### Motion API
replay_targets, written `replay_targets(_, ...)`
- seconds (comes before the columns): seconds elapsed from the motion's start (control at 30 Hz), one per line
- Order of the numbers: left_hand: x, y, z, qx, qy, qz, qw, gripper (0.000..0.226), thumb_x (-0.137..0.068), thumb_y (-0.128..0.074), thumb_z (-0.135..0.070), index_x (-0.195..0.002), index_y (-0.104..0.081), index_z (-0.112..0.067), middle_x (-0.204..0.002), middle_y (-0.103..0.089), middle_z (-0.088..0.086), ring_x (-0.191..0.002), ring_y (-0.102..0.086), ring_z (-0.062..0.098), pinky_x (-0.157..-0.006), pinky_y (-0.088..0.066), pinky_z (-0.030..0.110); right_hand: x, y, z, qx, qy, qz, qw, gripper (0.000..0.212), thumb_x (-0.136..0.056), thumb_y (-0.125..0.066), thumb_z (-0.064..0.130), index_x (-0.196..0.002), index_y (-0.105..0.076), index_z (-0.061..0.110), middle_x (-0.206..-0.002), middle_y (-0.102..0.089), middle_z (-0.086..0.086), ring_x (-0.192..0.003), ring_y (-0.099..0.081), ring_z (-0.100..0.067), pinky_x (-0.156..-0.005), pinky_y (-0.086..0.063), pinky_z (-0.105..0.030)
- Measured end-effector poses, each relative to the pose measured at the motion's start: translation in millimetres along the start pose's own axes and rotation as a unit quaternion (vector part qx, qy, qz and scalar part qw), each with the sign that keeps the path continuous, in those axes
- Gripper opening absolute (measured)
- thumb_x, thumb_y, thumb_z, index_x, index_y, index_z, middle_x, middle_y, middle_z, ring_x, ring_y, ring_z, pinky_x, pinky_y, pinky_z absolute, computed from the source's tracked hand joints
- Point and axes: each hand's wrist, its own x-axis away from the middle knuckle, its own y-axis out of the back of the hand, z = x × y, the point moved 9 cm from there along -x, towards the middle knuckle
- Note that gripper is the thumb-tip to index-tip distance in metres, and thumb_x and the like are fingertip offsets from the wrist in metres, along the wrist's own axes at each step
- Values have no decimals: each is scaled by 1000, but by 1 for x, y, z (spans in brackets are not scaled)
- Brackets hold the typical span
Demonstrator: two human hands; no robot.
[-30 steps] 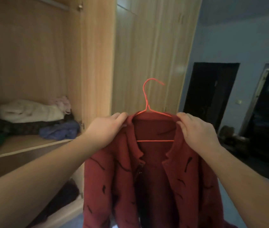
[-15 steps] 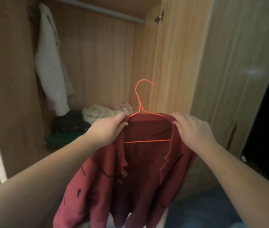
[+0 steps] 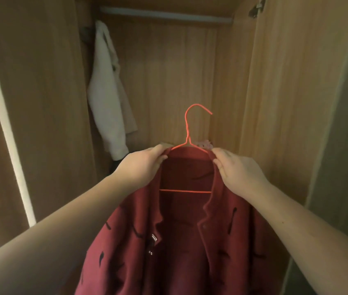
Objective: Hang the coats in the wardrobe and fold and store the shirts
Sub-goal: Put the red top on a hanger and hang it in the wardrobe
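A dark red coat (image 3: 181, 241) with black marks hangs on a thin red wire hanger (image 3: 188, 135), held up in front of the open wardrobe. My left hand (image 3: 141, 167) pinches the coat's left shoulder over the hanger. My right hand (image 3: 237, 171) grips the right shoulder the same way. The hanger's hook points up, well below the wardrobe rail (image 3: 164, 14). A white coat (image 3: 107, 92) hangs at the rail's left end.
The wardrobe's open door (image 3: 30, 103) stands at the left and a wooden side panel (image 3: 286, 103) at the right. Dark clothes (image 3: 117, 165) and a pink item (image 3: 205, 143) lie low in the compartment, mostly hidden by my hands.
The view has swung left and up, from the wardrobe's edge and the room to straight into the hanging compartment. Both hands keep their hold on the coat.
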Motion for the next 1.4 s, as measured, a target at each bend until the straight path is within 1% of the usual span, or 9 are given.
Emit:
replay_targets(0.23,-59,-32,24,-24,43,80,996,18,-100,-47,-46,-100,-50,-29,-88,-67,-2,-82,-64,27,-65,-44,33,-51,-32,-65,-5,21,-68,997,28,-95,-35,38,-105,-54,20,-79,-68,-2,-62,-66,-34,-46,-41,-33)
replay_targets(0.33,-97,-34,19,134,46,129,981,35,-96,-45,-58,-80,-62,-31,-68,-60,-17,-61,-54,1,-62,-42,18,-76,-48,-102,-63,0,-108,992,23,-94,-40,34,-99,-52,15,-76,-66,-5,-62,-64,-37,-47,-41,-35)
replay_targets(0.47,-121,-53,50,286,140,203,926,30,-100,-44,-50,-102,-72,-41,-81,-71,-2,-69,-64,15,-64,-54,30,-109,-79,-133,-183,-23,-129,974,24,-93,-46,26,-103,-59,9,-86,-67,-12,-77,-65,-39,-61,-50,-41)
replay_targets(0.57,-140,-71,70,232,129,216,940,59,-100,-52,-10,-115,-56,-67,-106,-70,8,-82,-70,23,-71,-61,38,-137,-106,-149,-290,-24,-125,948,32,-95,-44,22,-111,-64,2,-100,-67,-16,-94,-64,-37,-82,-50,-43)
replay_targets(0.7,-178,-91,60,142,13,169,975,88,-86,-67,-17,-142,-22,-67,-132,-41,-24,-113,-55,4,-86,-55,27,-172,-138,-145,-389,-38,-123,912,28,-100,-43,19,-107,-65,3,-101,-66,-12,-95,-62,-28,-79,-38,-22)
replay_targets(0.9,-234,-131,89,182,36,93,978,44,-97,-62,-10,-139,-54,-17,-151,-46,2,-146,-33,18,-119,-27,28,-225,-193,-109,-507,2,-65,860,30,-101,-40,18,-122,-59,30,-122,-60,11,-119,-56,-13,-100,-35,-13)
replay_targets(1.07,-237,-144,125,143,21,142,979,22,-94,-61,-19,-97,-67,-39,-107,-68,-24,-106,-61,-5,-96,-46,16,-267,-238,-103,-459,-21,35,888,37,-100,-56,18,-136,-55,17,-138,-56,1,-131,-50,-16,-111,-36,-29)
replay_targets(1.27,-257,-171,203,16,46,152,987,16,-99,-54,-25,-106,-57,-11,-109,-66,11,-104,-61,30,-88,-48,43,-283,-227,-122,-527,-214,154,808,30,-106,-40,28,-99,-65,12,-98,-69,-14,-84,-69,-22,-67,-57,-37)
replay_targets(1.4,-290,-152,247,-41,31,41,998,19,-98,-50,-43,-92,-43,-27,-108,-66,5,-104,-61,32,-77,-48,39,-305,-194,-108,-244,-153,221,932,54,-100,-32,57,-102,-67,16,-101,-71,-5,-93,-66,-21,-82,-52,-35)
